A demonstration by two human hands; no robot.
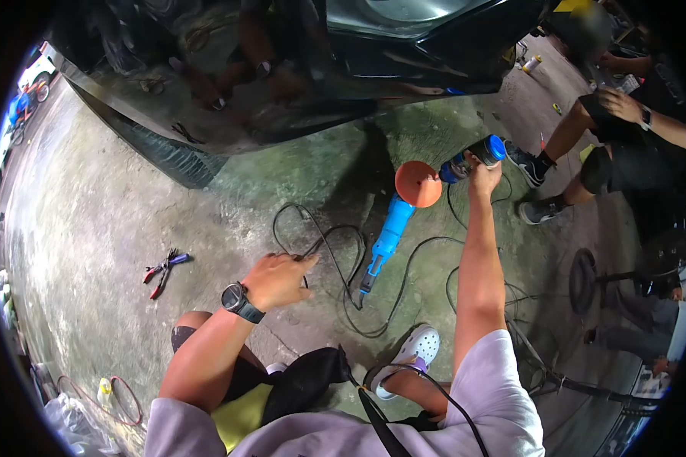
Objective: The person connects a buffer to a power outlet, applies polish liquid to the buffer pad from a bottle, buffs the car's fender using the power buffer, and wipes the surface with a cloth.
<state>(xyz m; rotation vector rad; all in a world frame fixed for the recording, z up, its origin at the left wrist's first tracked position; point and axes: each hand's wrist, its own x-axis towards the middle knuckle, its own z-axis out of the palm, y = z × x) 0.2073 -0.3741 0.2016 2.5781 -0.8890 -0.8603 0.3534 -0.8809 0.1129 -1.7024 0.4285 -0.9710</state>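
My right hand is closed around a dark bottle with a blue end, tilted so its other end is over the edge of a round orange polishing pad. The pad faces up on a blue polisher lying on the floor; whether bottle and pad touch, I cannot tell. My left hand, with a black watch on the wrist, hovers left of the polisher, fingers loosely stretched and nothing visible in them. A black power cord loops just beyond it.
A glossy black car panel and a tire stand ahead. Pliers lie on the concrete at left. Another person's hand and sneakers show at right. More cables and a round-based stand are at lower right.
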